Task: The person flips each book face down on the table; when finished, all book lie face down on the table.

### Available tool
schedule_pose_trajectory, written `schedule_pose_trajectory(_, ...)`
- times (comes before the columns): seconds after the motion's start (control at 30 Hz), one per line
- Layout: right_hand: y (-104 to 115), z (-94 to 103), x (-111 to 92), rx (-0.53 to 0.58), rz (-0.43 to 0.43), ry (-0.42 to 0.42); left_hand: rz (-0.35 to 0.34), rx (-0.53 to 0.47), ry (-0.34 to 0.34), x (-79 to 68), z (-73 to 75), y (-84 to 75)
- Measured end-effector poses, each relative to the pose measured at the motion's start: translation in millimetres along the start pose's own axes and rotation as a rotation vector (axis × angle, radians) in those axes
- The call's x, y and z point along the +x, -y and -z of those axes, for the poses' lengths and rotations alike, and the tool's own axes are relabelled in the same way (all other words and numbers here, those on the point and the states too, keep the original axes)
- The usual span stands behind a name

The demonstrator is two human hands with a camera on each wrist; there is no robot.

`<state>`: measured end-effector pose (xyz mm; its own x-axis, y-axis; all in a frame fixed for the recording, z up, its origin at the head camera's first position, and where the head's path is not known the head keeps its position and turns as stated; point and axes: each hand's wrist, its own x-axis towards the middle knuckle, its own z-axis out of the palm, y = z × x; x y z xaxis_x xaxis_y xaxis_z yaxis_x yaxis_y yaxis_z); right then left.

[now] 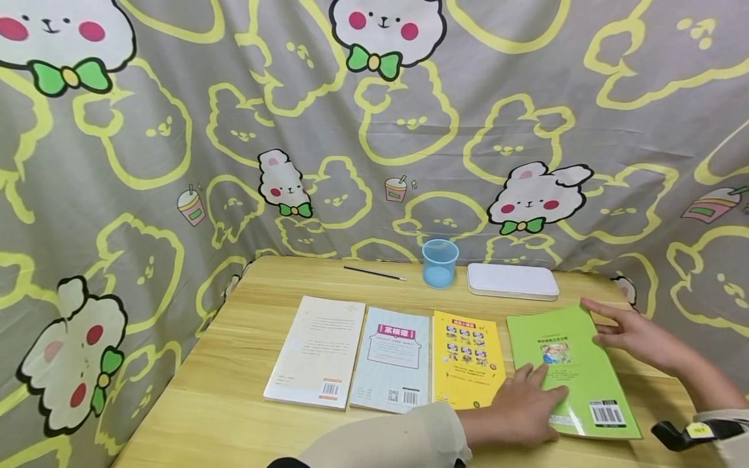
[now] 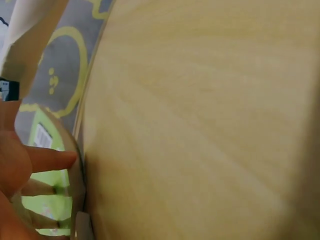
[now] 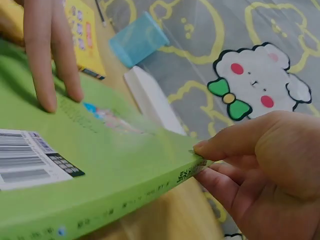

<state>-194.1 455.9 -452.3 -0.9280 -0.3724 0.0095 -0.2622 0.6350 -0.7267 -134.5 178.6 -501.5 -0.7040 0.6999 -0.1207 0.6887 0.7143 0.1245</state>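
Observation:
A green book [image 1: 570, 377] with a barcode on its cover lies at the right end of a row of books. My right hand [image 1: 638, 335] pinches its upper right corner; in the right wrist view the thumb [image 3: 235, 140] is on the cover and the fingers are underneath, at the spine. My left hand [image 1: 523, 406] rests on the lower left of the green cover, its fingers spread. In the left wrist view the left thumb [image 2: 52, 159] reaches to the book's edge. A yellow book [image 1: 468, 357] lies just left, partly covered by the left hand.
Further left lie a light blue book [image 1: 389, 361] and a cream book [image 1: 316, 351]. Behind the row are a pencil [image 1: 374, 273], a blue cup [image 1: 440, 263] and a white case [image 1: 512, 281] on the wooden table [image 1: 222, 390]. A patterned curtain [image 1: 328, 130] hangs along the table's back.

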Motion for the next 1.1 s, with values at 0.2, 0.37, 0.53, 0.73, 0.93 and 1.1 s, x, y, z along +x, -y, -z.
schedule_pose_trajectory(0.2,-14.1,-9.6,2.0,-0.017,-0.034,0.000,-0.025,0.035,0.090,0.9,3.6,4.5)
schedule_pose_trajectory(0.37,-23.4,-17.1,1.2,0.000,-0.070,0.002,-0.077,0.061,0.135,1.7,5.9,8.8)
schedule_pose_trajectory(0.53,-29.1,-23.4,1.0,0.020,-0.058,0.007,-0.104,0.065,0.146,2.2,7.5,13.0)
schedule_pose_trajectory(0.73,-36.3,-28.6,2.2,0.038,-0.046,0.022,-0.108,0.062,0.148,2.4,7.3,14.9)
schedule_pose_trajectory(0.93,-43.0,-33.4,1.0,0.082,-0.020,0.029,-0.111,0.085,0.146,3.7,6.6,13.9)
schedule_pose_trajectory(1.1,-46.7,-37.4,0.0,0.113,0.002,0.032,-0.111,0.100,0.158,3.4,8.4,12.3)
